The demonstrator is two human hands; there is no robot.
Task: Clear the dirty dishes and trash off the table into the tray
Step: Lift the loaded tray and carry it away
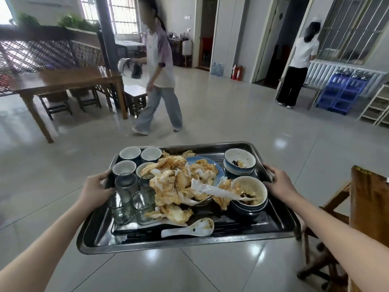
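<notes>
Tray [273, 225]: carried level over the floor [231, 119].
Left hand [95, 187]: grips the rim at 9 o'clock.
Right hand [279, 184]: grips the rim at 3 o'clock.
Napkins [174, 182]: soiled heap, tray centre.
Cups [137, 157]: 11 o'clock.
Glasses [130, 199]: 4, at 8 o'clock.
Bowls [240, 161]: 2 stacks, 2 o'clock.
Spoon [189, 227]: 6 o'clock.
</notes>
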